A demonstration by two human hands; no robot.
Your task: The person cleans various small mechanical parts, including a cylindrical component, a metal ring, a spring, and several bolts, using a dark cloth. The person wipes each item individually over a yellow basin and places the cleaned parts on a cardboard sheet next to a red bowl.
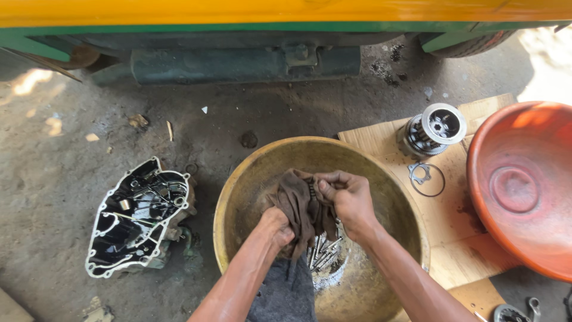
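Head view
Left hand [279, 229]: closed into a fist inside the brown rag [301, 206], fingers buried in the cloth; it sits near the middle of the brass-coloured basin [238, 179].
Right hand [348, 200]: fingers curled shut, pinching the top of the rag and a small dark ribbed part that barely shows at its fingertips; what the part is I cannot tell.
Rag, where: bunched between both hands over the basin's centre, its lower end hanging toward 6 o'clock.
Rag, look: dull brown, thin, heavily creased and oil-stained, soft enough to fold around whatever is inside.
Bolts [325, 253]: a loose heap of bright steel bolts lying in the basin bottom just at 5 o'clock of the hands, in a pale wet residue.
Risk, dropped part: the wrapped piece looks small and oily, so it could slip from the cloth into the bolt heap.
Risk, snag: the hanging rag end could drag bolts about or catch on them.
Risk, grit: the dusty ground at the basin's rim may foul cleaned parts.
Engine cover [140, 217]: open side up on the dirt at 9 o'clock, well apart.
Clutch assembly [434, 128]: standing on the cardboard sheet [459, 209] at 2 o'clock.
Orange plastic basin [524, 185]: at 3 o'clock, empty of parts.
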